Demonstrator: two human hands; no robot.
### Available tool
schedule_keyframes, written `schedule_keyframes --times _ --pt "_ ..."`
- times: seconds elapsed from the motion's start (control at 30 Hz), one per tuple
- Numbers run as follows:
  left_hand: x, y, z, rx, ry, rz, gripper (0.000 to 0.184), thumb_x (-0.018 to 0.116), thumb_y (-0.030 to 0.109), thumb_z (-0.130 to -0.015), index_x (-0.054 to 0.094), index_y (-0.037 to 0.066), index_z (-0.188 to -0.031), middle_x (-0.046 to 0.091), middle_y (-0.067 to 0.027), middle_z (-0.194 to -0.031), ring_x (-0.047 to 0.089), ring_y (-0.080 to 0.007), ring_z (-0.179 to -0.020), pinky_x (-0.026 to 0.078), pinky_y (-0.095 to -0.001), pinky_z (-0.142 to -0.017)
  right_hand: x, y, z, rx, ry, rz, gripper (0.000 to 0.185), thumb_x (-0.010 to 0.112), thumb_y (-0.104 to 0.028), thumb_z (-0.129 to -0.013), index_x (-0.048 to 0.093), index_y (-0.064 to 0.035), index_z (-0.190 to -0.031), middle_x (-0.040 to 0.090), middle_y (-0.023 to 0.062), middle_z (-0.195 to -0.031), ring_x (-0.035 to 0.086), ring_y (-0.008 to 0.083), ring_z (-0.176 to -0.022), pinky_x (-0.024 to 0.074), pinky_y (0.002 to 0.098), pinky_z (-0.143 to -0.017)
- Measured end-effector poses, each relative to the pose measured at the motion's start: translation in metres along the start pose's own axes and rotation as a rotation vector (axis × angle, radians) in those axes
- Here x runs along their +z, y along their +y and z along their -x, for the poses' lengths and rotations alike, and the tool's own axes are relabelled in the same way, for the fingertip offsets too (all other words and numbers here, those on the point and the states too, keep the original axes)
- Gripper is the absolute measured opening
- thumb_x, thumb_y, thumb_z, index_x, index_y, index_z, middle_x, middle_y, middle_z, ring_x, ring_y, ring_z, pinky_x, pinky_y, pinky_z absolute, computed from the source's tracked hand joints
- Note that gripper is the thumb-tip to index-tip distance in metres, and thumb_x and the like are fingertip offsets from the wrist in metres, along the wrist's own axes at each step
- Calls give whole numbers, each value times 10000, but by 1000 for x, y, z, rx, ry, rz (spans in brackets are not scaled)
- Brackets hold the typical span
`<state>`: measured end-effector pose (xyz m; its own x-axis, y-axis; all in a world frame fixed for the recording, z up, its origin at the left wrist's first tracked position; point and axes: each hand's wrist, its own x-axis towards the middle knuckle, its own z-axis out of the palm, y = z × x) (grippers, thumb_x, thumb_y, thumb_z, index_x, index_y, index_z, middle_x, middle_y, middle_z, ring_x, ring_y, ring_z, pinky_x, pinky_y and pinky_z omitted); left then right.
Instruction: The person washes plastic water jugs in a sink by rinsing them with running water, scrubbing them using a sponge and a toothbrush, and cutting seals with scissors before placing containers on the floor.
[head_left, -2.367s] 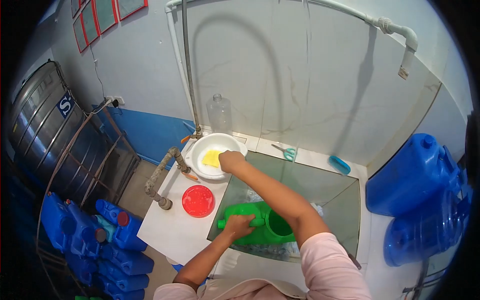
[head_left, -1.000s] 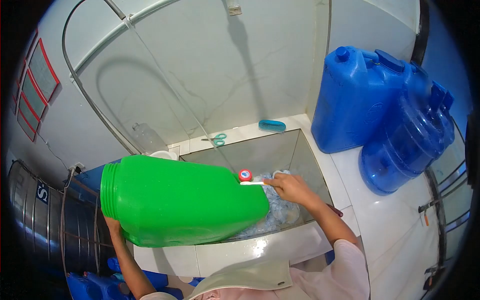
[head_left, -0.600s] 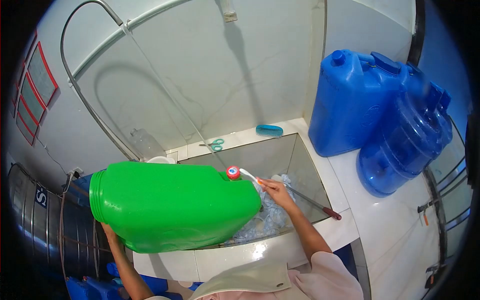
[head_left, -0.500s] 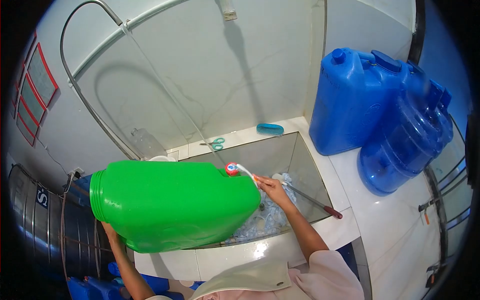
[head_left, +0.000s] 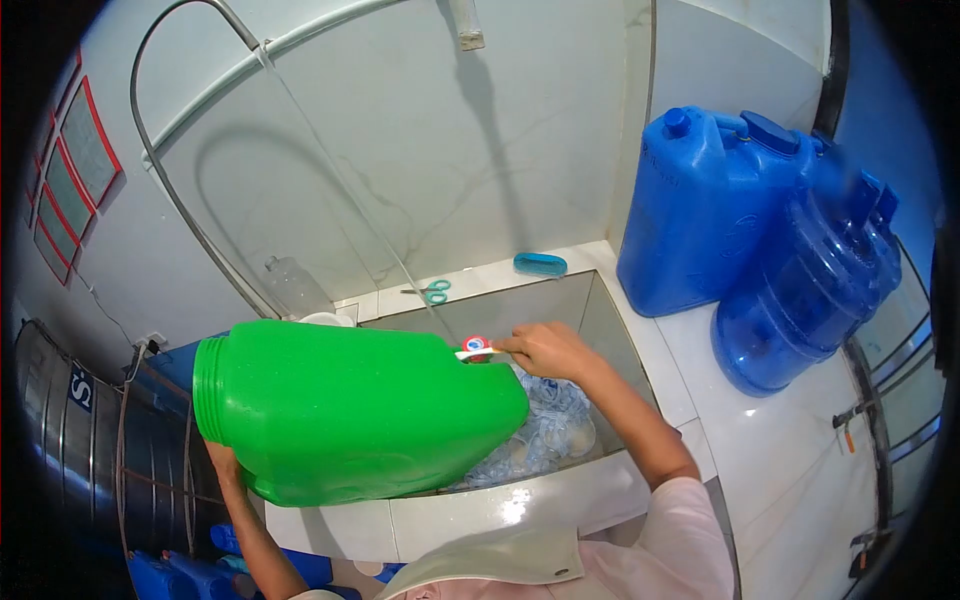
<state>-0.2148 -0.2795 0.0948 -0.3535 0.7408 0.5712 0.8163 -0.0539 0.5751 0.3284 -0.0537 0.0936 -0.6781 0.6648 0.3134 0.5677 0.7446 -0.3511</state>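
Observation:
A large green container [head_left: 350,410] lies on its side across the left part of the sink basin. My left hand [head_left: 222,462] is at its lower left end, with the fingers hidden behind it. Close to the container's right end is a red cap [head_left: 475,346] with a blue and white mark. My right hand [head_left: 545,350] holds a thin white brush [head_left: 478,352], whose head is at the cap. Wet, clear crumpled plastic [head_left: 545,430] lies in the basin below my right forearm.
Blue containers [head_left: 690,210] and a clear blue bottle [head_left: 790,300] stand at the right. Teal scissors [head_left: 436,292] and a teal brush [head_left: 540,264] lie on the back ledge. A stream of water falls from the hose [head_left: 150,130]. A steel tank [head_left: 75,450] is at the left.
Since the earliest frame, the green container has been turned and raised, and my right hand has left the white basin's yellow sponge. Lately the brush has swung lower across the cap.

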Motion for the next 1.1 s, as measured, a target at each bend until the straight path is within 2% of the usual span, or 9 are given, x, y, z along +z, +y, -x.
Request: schedule_keyframes --times 0.07,0.2,0.4,0.47,0.7,0.77,0.9,0.97,1.1 --pt "0 6 2 -24 -21 -12 454 618 200 -791 486 -25 -1163 553 -138 -1110 535 -235 -997 412 -343 -858 -7 -1 -10 39 -78 135 293 467 -176 -807 655 -204 -1031 620 122 -807 609 306 -717 487 425 -634" --pt "-2 4 10 -21 8 -5 445 616 195 -791 490 -25 -1157 555 -137 -1103 536 -234 -989 414 -344 -853 -17 11 -4 81 -137 167 305 465 -156 -797 655 -194 -1033 639 135 -805 614 324 -712 492 433 -642" --pt "-2 0 16 -28 28 9 431 613 187 -791 495 -26 -1147 558 -134 -1093 539 -233 -976 417 -345 -845 11 26 22 193 -186 -65 294 460 -165 -800 655 -141 -1019 639 173 -844 613 348 -764 491 438 -706" --pt "-1 2 16 -28 25 13 426 613 184 -791 497 -26 -1144 559 -133 -1090 540 -232 -972 418 -345 -842 36 15 20 177 -65 -195 303 471 -171 -797 646 -138 -1042 634 182 -839 610 356 -769 487 433 -712" --pt "-5 5 25 -39 41 12 410 610 175 -791 503 -26 -1133 563 -131 -1078 543 -231 -958 421 -346 -833 19 30 58 287 -59 -284 299 515 -135 -804 636 -151 -1077 630 177 -901 602 334 -812 475 398 -718" --pt "-6 5 26 -44 46 9 406 609 172 -791 504 -26 -1130 564 -130 -1075 544 -230 -953 422 -346 -830 26 37 65 295 47 -482 284 557 -140 -806 636 -150 -1079 627 165 -879 594 325 -798 463 388 -696" --pt "-8 7 26 -49 51 14 397 607 167 -791 508 -26 -1124 566 -128 -1068 546 -229 -945 424 -347 -825 48 37 61 188 0 -411 287 567 -141 -814 631 -161 -1094 613 149 -827 580 315 -780 449 373 -689" --pt "-6 10 23 -47 48 19 392 606 164 -791 510 -26 -1121 567 -128 -1065 547 -229 -941 425 -347 -823 54 26 31 -44 38 -423 301 554 -104 -826 625 -171 -1111 600 131 -803 561 306 -789 440 362 -712" --pt "-9 20 25 -55 77 17 383 605 159 -791 513 -26 -1115 569 -126 -1058 549 -228 -933 427 -348 -817 64 61 12 -52 31 -462 317 546 -84 -828 622 -177 -1121 606 124 -814 559 287 -805 436 353 -743"
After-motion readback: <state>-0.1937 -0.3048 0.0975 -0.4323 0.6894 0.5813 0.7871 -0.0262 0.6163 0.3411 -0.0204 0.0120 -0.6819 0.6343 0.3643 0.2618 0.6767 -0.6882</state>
